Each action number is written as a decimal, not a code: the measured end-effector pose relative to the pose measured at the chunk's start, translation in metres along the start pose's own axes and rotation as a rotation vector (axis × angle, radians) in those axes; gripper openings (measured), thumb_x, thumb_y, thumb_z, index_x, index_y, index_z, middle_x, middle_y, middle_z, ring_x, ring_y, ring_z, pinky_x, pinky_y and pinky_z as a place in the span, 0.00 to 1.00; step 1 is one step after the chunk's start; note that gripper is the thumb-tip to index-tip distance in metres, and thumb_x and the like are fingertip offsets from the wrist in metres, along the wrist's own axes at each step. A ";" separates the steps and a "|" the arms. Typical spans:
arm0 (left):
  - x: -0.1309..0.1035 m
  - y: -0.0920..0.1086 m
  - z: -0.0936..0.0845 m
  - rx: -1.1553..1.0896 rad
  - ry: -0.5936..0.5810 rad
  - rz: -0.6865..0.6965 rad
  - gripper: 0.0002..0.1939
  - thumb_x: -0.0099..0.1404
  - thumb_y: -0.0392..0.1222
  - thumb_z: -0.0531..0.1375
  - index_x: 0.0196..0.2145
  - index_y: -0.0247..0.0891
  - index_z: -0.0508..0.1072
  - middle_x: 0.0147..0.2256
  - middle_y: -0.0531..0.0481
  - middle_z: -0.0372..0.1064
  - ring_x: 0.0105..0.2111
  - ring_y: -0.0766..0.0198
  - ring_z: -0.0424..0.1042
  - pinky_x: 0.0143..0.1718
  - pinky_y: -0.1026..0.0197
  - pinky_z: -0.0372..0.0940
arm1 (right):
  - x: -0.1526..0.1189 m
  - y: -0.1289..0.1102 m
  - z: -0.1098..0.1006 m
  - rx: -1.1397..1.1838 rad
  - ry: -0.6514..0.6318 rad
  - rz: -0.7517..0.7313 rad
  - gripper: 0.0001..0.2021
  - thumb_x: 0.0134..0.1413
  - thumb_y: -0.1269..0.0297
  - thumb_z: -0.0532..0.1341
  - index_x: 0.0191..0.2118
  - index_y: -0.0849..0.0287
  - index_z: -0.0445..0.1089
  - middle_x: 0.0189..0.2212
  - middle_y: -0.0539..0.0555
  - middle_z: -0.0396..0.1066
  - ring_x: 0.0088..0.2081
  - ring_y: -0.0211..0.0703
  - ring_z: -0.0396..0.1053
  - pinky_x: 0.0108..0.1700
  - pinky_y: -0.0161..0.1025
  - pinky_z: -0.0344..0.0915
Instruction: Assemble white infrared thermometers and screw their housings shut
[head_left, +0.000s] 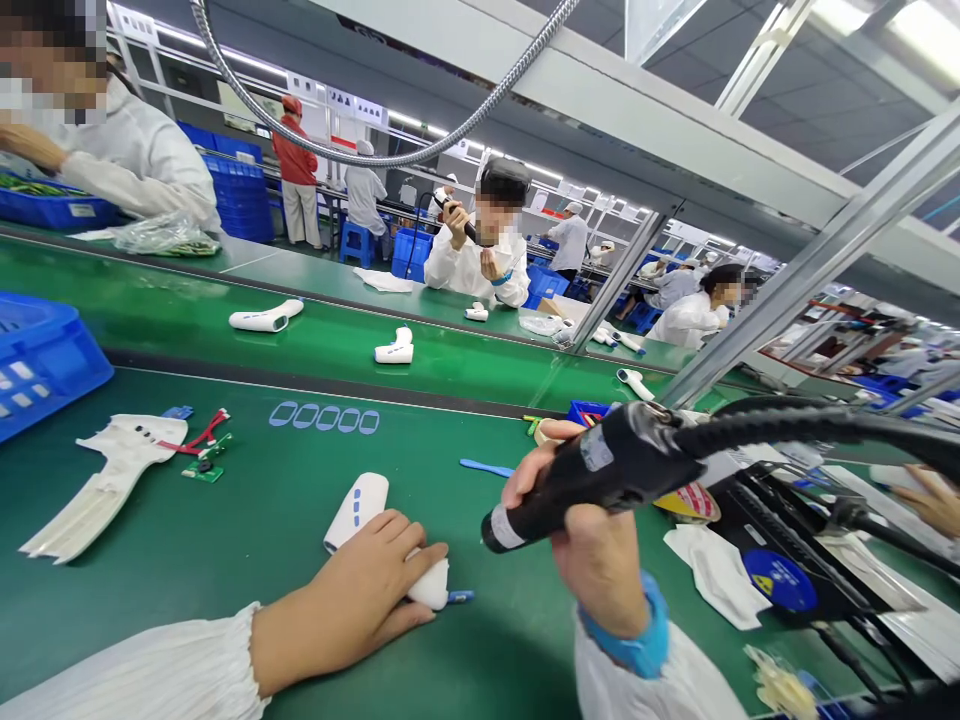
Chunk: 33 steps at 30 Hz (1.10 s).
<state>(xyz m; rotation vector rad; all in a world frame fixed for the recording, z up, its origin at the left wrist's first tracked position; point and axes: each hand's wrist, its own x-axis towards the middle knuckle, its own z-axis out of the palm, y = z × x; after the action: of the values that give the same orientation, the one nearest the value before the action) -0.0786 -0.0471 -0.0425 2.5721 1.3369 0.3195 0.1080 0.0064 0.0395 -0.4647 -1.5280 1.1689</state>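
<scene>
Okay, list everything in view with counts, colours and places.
Handheld device: 1, white, near centre
Open shell: 1, white, left
Circuit board: 1, green, beside open shell
Frame pieces: 5, blue, beyond handheld device
Power driver: 1, black, right of centre
Stick: 1, blue, left of power driver
Cloth: 1, white, right
Near crate: 1, blue, far left
Belt devices: at least 3, white, on green belt
Hose: 1, silver, overhead
People: several, mostly white-clothed, mostly beyond green belt
Left hand: 1, white-sleeved, on handheld device
Right hand: 1, white-sleeved, holding power driver
</scene>
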 end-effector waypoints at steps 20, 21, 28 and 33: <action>-0.005 -0.008 -0.006 -0.094 0.189 -0.025 0.21 0.66 0.37 0.50 0.55 0.43 0.53 0.49 0.46 0.61 0.49 0.54 0.61 0.50 0.52 0.60 | -0.033 0.022 -0.121 -1.312 -0.473 -0.069 0.14 0.58 0.73 0.47 0.42 0.58 0.68 0.40 0.60 0.68 0.42 0.52 0.66 0.42 0.53 0.67; -0.005 -0.009 -0.006 -0.086 0.191 -0.032 0.21 0.66 0.37 0.50 0.55 0.44 0.53 0.49 0.46 0.61 0.49 0.54 0.61 0.49 0.52 0.60 | -0.022 0.029 -0.112 -1.284 -0.482 -0.033 0.12 0.59 0.71 0.48 0.42 0.58 0.68 0.39 0.59 0.68 0.41 0.51 0.66 0.42 0.53 0.67; -0.007 -0.016 0.002 -0.044 0.245 -0.001 0.20 0.63 0.31 0.50 0.52 0.41 0.55 0.47 0.44 0.62 0.45 0.54 0.62 0.47 0.51 0.59 | 0.036 0.102 -0.065 -1.166 -0.491 0.226 0.01 0.50 0.74 0.60 0.30 0.64 0.66 0.31 0.59 0.67 0.38 0.53 0.66 0.41 0.53 0.63; -0.009 -0.013 -0.001 -0.059 0.317 -0.056 0.18 0.63 0.30 0.49 0.50 0.41 0.57 0.44 0.44 0.63 0.43 0.53 0.62 0.45 0.49 0.58 | 0.024 0.073 -0.048 -0.829 -0.676 0.379 0.04 0.60 0.68 0.54 0.33 0.60 0.62 0.25 0.48 0.68 0.27 0.37 0.66 0.30 0.32 0.64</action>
<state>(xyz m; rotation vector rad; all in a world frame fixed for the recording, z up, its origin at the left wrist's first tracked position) -0.0942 -0.0470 -0.0458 2.5047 1.4715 0.7707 0.1223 0.0774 -0.0142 -1.0072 -2.6109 0.9642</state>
